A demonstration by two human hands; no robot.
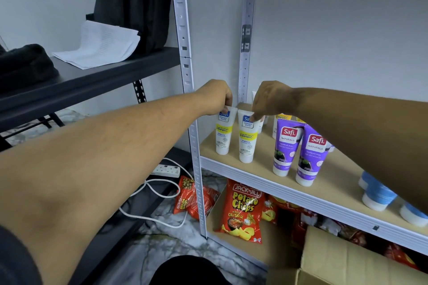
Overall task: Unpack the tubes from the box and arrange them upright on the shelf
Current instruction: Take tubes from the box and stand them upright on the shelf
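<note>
Both forearms extended forward and slightly downward toward the shelf, bare from the elbow, converging at the shelf's near-left corner.

Left hand: knuckles up, wrist level, fingers curled down and pinching the crimped top edge of the left white tube. Tube upright, cap down on the shelf board, directly below the hand, just beside the grey upright post.

Right hand: back of hand toward the camera, fingers pointing down and pinching the top edge of the right white tube. Tube upright, cap down, directly below the fingertips and just beside the left-hand tube, the two apart by a narrow gap.

Under the right forearm: two purple tubes, upright, cap down, side by side at the shelf's front edge. Behind the right hand: further white-and-yellow tubes, largely hidden by the wrist; count not determinable. Further out along the right forearm: blue-and-white tubs on the same board.

Below the hands, on the lower level: red chip bags. Below the right elbow: open cardboard box, flap raised, contents not visible.

Left of the left forearm: dark shelf bearing papers and dark cloth. Beneath the left forearm, on the floor: white power strip with cable.
</note>
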